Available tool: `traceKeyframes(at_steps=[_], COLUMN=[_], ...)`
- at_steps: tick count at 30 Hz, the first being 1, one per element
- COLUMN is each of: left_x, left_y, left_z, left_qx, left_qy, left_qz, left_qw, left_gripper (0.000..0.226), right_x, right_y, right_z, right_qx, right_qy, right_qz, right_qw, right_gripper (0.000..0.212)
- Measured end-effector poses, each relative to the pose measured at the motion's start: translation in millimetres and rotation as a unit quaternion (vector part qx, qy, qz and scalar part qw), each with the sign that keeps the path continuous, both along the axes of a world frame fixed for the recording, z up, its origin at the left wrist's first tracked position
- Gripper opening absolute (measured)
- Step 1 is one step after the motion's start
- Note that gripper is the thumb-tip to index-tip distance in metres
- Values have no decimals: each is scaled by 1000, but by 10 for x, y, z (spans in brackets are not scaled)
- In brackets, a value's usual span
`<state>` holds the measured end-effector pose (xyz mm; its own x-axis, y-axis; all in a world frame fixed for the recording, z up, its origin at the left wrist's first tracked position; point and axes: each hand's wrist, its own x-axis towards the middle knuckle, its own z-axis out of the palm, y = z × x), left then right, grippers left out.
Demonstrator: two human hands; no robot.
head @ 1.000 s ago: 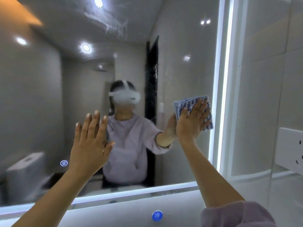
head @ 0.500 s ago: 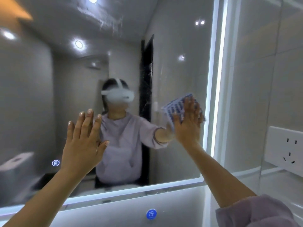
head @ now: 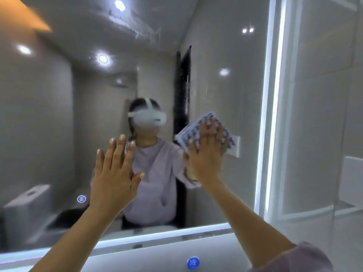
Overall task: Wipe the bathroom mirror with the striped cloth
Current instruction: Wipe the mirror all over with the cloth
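A: How are the walls finished?
B: Large pale grey tiles (head: 322, 99) are fitted on the right wall, with thin joints visible.

A: How is light supplied?
B: A bright white LED strip (head: 272, 114) is run vertically and along the lower edge. Recessed ceiling spots are seen only as reflections.

A: Any fittings?
B: A round blue button (head: 193, 263) is set at the bottom edge.

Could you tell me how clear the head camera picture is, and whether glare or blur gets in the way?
In the head view, the right hand and cloth are smeared by motion; the left hand is sharper. Ceiling lights glare in the mirror, its lit edge strip blooms white, and wide-angle distortion bends that edge.
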<state>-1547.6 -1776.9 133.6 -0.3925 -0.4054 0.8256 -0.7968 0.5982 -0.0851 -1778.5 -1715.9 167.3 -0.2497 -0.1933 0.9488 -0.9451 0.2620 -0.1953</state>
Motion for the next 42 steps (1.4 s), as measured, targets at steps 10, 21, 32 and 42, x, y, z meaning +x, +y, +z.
traceKeyframes(at_steps=[10,21,32,42], left_x=[0,-7,-15,-5], left_y=[16,20,-6,-11], left_z=[11,16,-7,-20], left_qx=[3,6,-9,-16], left_qy=[0,0,0,4], left_qz=[4,11,21,22], left_qw=[1000,1000,1000,1000], left_gripper=[76,76,74,77], right_x=[128,-514,691,-207], right_y=[-91,194,-289,-8], right_z=[19,515,155,976], right_qx=[72,-139,69,2], right_qy=[215,-257,140,59], right_qz=[7,4,23,7], right_qw=[974,956,987,998], right_gripper=[54,68,62,59])
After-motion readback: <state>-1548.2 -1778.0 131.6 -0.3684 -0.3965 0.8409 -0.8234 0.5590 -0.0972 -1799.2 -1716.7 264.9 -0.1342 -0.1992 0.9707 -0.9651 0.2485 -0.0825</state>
